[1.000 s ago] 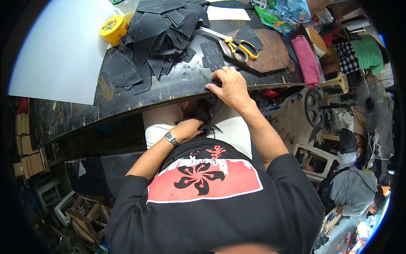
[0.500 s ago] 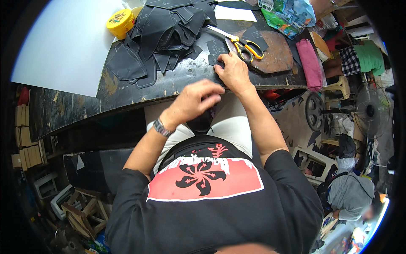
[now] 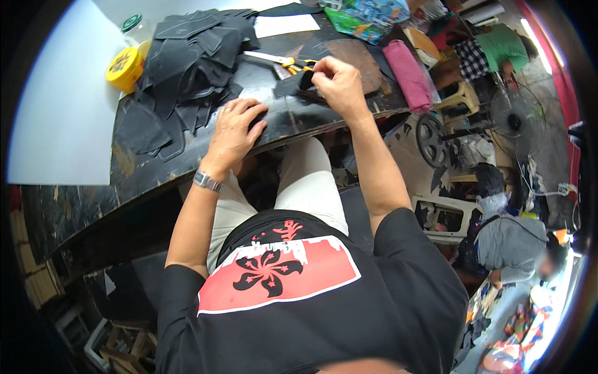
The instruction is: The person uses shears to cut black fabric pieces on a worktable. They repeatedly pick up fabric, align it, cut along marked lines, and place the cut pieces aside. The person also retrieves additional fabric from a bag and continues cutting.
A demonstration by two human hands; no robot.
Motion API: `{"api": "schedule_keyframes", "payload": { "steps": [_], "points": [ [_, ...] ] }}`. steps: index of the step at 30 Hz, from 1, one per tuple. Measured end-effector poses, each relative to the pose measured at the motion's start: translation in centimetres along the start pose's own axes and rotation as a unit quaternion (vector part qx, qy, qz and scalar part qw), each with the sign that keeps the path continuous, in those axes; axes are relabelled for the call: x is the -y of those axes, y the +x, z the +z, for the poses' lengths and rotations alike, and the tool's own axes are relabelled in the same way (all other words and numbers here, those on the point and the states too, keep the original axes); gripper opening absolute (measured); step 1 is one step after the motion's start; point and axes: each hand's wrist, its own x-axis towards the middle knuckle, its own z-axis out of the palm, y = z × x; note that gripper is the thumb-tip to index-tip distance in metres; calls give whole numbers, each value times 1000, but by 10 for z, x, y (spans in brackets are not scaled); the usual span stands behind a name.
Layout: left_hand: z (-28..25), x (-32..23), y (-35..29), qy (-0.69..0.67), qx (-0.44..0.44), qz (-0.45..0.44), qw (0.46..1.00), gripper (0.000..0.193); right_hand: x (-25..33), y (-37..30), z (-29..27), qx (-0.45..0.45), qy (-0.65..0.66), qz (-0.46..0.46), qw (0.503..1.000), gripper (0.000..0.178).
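Note:
My right hand is closed, thumb and fingers pinched on a black cut piece that is partly raised off the table. My left hand rests on the table near its front edge, fingers a little bent and apart, nothing in them. Just beyond the right hand lie scissors with yellow and black handles, which the hand partly covers. Left of them is a heap of black cut pieces, flat and pointed, some spilling toward the left hand.
A dark worn table carries a large white sheet, a yellow tub, a brown wooden board and a pink roll. A fan stands at the right. Two other people are there, one in grey, another in green.
My left hand has come down from above my lap onto the table. My right hand has closed on the black piece and raised part of it. The whole view has shifted.

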Motion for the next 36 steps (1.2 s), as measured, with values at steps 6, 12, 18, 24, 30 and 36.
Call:
{"api": "schedule_keyframes", "payload": {
  "steps": [6,12,18,24,30,36],
  "points": [
    [-9,-7,-2,-48,15,-7,999,18,-24,59,-54,-135,-212,-33,967,13],
    [-11,-8,-2,-55,14,-20,998,18,-60,60,-48,-49,-359,-77,929,19],
    [-10,-7,-1,-65,11,-21,998,18,-73,41,-68,-68,-210,9,975,26],
    [-9,-5,-2,-72,6,-29,997,18,-87,50,-76,14,-160,66,985,27],
    [-7,-5,-5,-71,-8,-27,997,17,-110,103,-69,-41,-173,21,984,23],
    [-9,-7,-5,-70,-15,-18,997,17,-88,196,-92,-191,-382,17,904,79]
  ]
}}
